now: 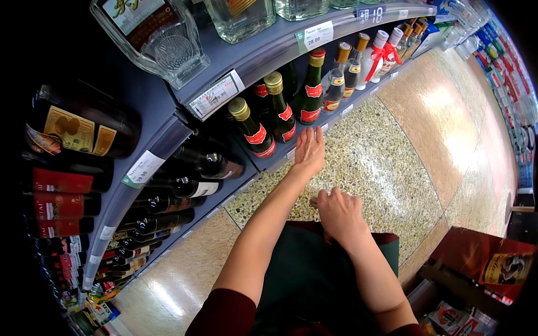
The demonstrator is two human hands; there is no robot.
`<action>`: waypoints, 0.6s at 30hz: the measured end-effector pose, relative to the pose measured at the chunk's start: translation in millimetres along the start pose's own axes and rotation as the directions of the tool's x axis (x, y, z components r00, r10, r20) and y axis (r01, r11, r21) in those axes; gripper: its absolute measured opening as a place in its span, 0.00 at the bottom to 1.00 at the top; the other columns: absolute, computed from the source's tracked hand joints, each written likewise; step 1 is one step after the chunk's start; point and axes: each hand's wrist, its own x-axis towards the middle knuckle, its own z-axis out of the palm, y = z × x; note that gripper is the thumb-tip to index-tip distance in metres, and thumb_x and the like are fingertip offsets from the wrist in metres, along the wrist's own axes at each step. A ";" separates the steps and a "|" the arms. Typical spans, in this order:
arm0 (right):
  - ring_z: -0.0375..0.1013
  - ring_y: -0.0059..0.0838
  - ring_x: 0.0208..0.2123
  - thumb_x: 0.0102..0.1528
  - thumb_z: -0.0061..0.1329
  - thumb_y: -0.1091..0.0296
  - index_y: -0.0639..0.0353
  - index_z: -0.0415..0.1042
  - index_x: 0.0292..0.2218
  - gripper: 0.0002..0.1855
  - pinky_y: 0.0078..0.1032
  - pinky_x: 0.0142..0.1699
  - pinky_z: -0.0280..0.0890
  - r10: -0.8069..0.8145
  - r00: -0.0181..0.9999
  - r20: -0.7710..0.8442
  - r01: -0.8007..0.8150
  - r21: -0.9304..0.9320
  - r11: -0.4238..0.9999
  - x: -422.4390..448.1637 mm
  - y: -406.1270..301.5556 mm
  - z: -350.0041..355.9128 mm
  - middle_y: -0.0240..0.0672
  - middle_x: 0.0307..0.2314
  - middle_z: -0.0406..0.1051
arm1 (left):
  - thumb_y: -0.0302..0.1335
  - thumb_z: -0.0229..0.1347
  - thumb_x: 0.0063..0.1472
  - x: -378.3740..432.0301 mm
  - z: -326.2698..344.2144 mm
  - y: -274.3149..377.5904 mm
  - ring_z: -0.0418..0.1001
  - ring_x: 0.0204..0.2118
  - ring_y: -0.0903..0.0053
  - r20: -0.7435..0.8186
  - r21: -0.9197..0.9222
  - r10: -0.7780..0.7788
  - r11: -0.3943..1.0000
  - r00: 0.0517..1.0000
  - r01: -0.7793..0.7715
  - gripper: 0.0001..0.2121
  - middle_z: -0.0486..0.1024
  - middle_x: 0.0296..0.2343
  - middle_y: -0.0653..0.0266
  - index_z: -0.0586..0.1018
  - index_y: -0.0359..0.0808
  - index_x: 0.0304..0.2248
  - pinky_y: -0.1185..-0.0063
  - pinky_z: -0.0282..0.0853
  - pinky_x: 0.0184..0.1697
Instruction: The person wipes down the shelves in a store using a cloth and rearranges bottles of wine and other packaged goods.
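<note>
My left hand (310, 149) reaches to the front edge of the bottom shelf (277, 161), its fingers stretched out and nothing seen in them. Just beyond it stand green glass bottles with red labels: one with a red-and-gold cap (312, 94), and two with gold caps, a middle one (280, 110) and a nearer one (254, 133). Whether the fingertips touch the shelf edge is unclear. My right hand (339, 212) is curled over the speckled floor, in front of the dark green apron (302, 269). A small greyish bit shows at its fingers; what it is cannot be told.
Clear glass bottles (241, 19) stand on the shelf above, whose price-tagged edge (273, 63) overhangs the green bottles. Dark wine bottles (197, 187) lie at left. White bottles with red ribbons (372, 59) stand farther along. A red-brown carton (475, 260) sits at lower right.
</note>
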 end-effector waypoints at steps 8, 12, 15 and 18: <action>0.76 0.35 0.26 0.53 0.44 0.66 0.59 0.69 0.31 0.07 0.33 0.34 0.68 0.029 0.999 0.023 -0.031 0.049 0.998 -4.6 7.7 -6.7 0.38 0.25 0.71 | 0.23 0.47 0.53 5.9 26.9 -12.4 0.56 0.57 0.55 0.032 -0.135 -0.103 0.985 0.994 0.106 0.30 0.57 0.53 0.43 0.53 0.27 0.56 0.65 0.53 0.58; 0.76 0.36 0.26 0.55 0.43 0.63 0.58 0.69 0.32 0.09 0.34 0.34 0.68 -0.017 0.999 -0.029 0.016 -0.027 1.000 2.2 3.9 -1.1 0.38 0.26 0.71 | 0.24 0.52 0.51 -6.8 13.0 -29.8 0.61 0.53 0.58 0.148 -0.099 -0.060 0.992 0.987 0.075 0.31 0.62 0.49 0.46 0.56 0.30 0.55 0.65 0.58 0.53; 0.76 0.36 0.25 0.55 0.42 0.63 0.59 0.69 0.32 0.09 0.35 0.34 0.69 -0.013 1.000 0.001 0.013 0.018 1.000 7.0 3.9 0.9 0.39 0.26 0.71 | 0.22 0.48 0.52 -36.8 -8.6 -25.7 0.65 0.48 0.55 0.106 0.006 -0.047 0.999 0.993 0.047 0.21 0.65 0.45 0.46 0.64 0.29 0.48 0.64 0.60 0.53; 0.75 0.37 0.24 0.55 0.41 0.64 0.60 0.70 0.31 0.09 0.34 0.34 0.70 -0.060 0.998 -0.008 0.061 0.033 0.998 9.7 4.9 -0.6 0.41 0.26 0.72 | 0.24 0.51 0.53 -69.5 -32.8 -40.3 0.67 0.45 0.58 0.186 -0.058 0.020 0.998 0.982 -0.010 0.15 0.68 0.40 0.51 0.69 0.31 0.41 0.66 0.62 0.50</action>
